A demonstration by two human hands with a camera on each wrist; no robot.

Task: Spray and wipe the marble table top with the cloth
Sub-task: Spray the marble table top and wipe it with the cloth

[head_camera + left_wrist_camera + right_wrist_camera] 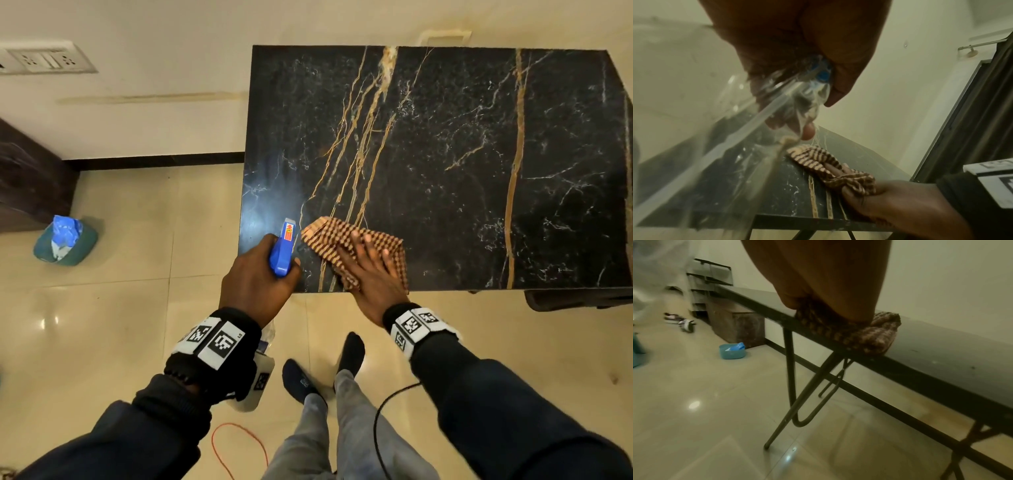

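Your right hand lies flat on the cloth; sweep toward 1 o'clock, while the left hand grips the spray bottle.

Clear spray bottle blurred beneath the left hand, cloth partly under the right hand

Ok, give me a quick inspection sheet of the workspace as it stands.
Surface: black marble table top, gold veins, glossy patch at its near left corner.
Job's things: checked cloth flat near the front edge; blue-headed spray bottle.
Clutter: nothing seen on the top.
Hands: left hand grips the spray bottle; right hand presses the cloth, fingers straight.
Cables: orange cable and black cable on the floor.
Surroundings: teal tub, wall sockets.
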